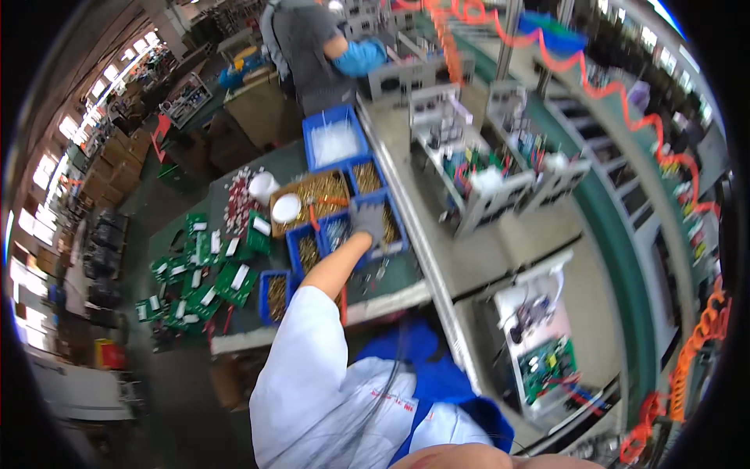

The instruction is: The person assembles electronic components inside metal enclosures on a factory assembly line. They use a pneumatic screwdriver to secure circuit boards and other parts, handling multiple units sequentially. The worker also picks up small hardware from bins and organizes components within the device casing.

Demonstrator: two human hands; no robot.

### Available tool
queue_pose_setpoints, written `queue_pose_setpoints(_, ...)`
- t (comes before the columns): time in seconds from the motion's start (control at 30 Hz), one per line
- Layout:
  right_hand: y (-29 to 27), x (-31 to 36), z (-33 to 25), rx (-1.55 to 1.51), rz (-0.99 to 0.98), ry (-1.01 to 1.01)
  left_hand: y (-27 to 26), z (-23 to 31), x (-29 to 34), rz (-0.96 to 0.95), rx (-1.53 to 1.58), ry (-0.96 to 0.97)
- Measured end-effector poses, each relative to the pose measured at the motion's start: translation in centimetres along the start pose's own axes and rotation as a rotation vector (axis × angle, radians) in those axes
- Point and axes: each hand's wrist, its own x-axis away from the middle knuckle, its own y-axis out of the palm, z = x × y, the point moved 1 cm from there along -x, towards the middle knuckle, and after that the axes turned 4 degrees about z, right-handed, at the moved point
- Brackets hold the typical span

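My left hand (367, 221), in a grey glove, reaches over a group of blue bins on the workbench. Its fingers dip toward a bin of small brass-coloured parts (390, 225), and blur hides whether they grip anything. Beside the wrist is a blue bin of silvery small parts (336, 231). Brass-coloured fasteners also fill a cardboard box (322, 187) and further blue bins (276, 297). A round white container (287, 208) sits in the cardboard box, near an orange-handled tool (313, 217). My right hand is out of view.
Green circuit boards (207, 270) with white labels pile up on the bench's left, near a white tub (263, 187). A metal rail (414, 234) divides the bench from a line carrying open metal chassis (476, 168). Another person (312, 55) works beyond. Red coiled hoses (617, 90) hang right.
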Motion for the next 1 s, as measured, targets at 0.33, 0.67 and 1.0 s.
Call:
queue_pose_setpoints(0.33,26.5,9.4,-25.7,-1.021,-0.676,-0.100,-2.9,-2.7,0.0,0.057,0.148,0.085)
queue_pose_setpoints(0.67,38.3,9.8,-20.8,-1.004,-0.878,-0.271,-5.7,-21.4,18.4,0.404,0.390,-0.319)
queue_pose_setpoints(1.0,43.7,13.6,-16.8,-0.955,-0.722,-0.184,-4.5,-18.3,29.2,-0.122,0.204,-0.393)
